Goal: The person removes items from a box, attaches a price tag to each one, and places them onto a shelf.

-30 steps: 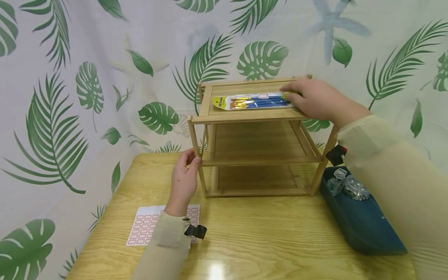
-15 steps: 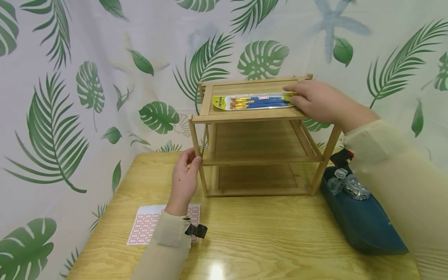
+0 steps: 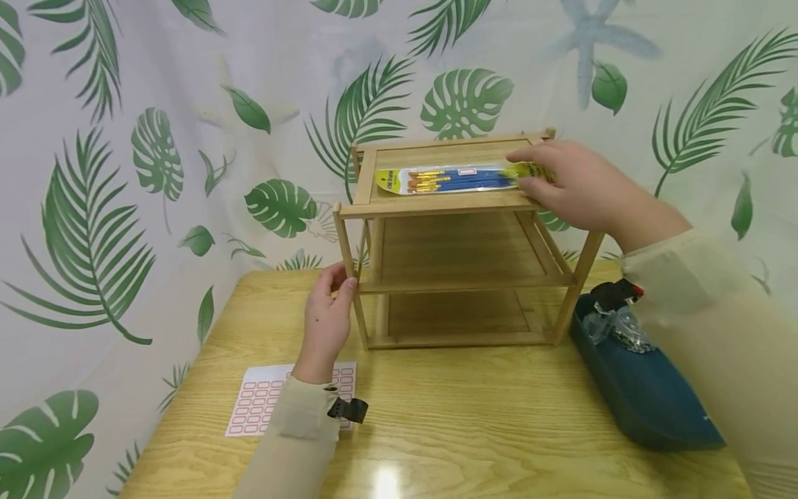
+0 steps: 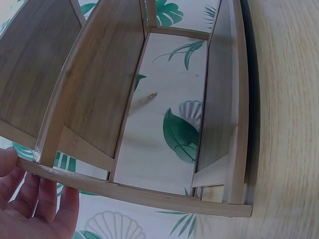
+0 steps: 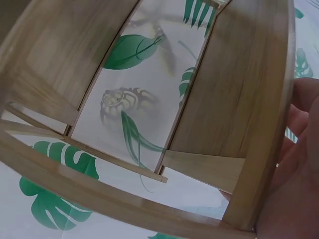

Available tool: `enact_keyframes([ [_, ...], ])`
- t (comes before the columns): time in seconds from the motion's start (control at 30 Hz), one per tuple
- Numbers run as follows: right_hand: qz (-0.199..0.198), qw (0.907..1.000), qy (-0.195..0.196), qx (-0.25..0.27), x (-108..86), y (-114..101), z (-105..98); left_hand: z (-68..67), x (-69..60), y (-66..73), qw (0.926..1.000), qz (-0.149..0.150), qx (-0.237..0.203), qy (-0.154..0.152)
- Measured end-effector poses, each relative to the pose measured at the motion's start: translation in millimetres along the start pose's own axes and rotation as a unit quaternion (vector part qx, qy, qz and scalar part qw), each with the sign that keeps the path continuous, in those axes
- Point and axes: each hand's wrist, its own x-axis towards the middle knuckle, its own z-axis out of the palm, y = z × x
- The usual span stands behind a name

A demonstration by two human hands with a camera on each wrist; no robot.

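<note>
Blue brushes (image 3: 461, 182) in a clear and yellow packet (image 3: 391, 181) are laid flat on the top shelf (image 3: 436, 154) of a wooden rack (image 3: 461, 253), and over the packet's right end the right hand (image 3: 575, 181) is held, its thumb and fingers parted rather than pinched. By the left hand (image 3: 327, 315) the rack's left front post (image 3: 345, 249) is gripped between thumb and curled fingers. On the desk (image 3: 449, 416), a sheet of red-framed labels (image 3: 254, 402) is partly hidden by the left sleeve (image 3: 289, 443), and a dark blue tub (image 3: 654, 402) holding clear plastic packages (image 3: 631, 329) is set beside the rack's right end, with leaf-printed cloth (image 3: 187, 62) behind.
</note>
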Motion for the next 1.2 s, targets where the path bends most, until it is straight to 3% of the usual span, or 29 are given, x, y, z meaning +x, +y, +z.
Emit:
enact_keyframes([
  [0.47,-0.009,0.9988,0.044,0.022,-30.8,-1.7,4.8,-1.0,-2.3,2.2,0.9999,-0.008,0.009,0.003],
  [0.87,-0.023,0.9972,0.069,0.019,-70.3,-4.1,4.1,-0.5,-2.4,2.8,0.9998,0.007,0.017,0.004],
  [1.07,-0.040,0.9939,0.103,0.002,-93.8,-6.4,8.1,-0.4,-2.9,2.8,0.9997,0.012,0.020,0.003],
  [1.2,-0.028,0.9889,0.145,-0.011,-113.7,-4.6,12.8,-1.6,-4.2,3.3,0.9997,0.012,0.020,-0.001],
])
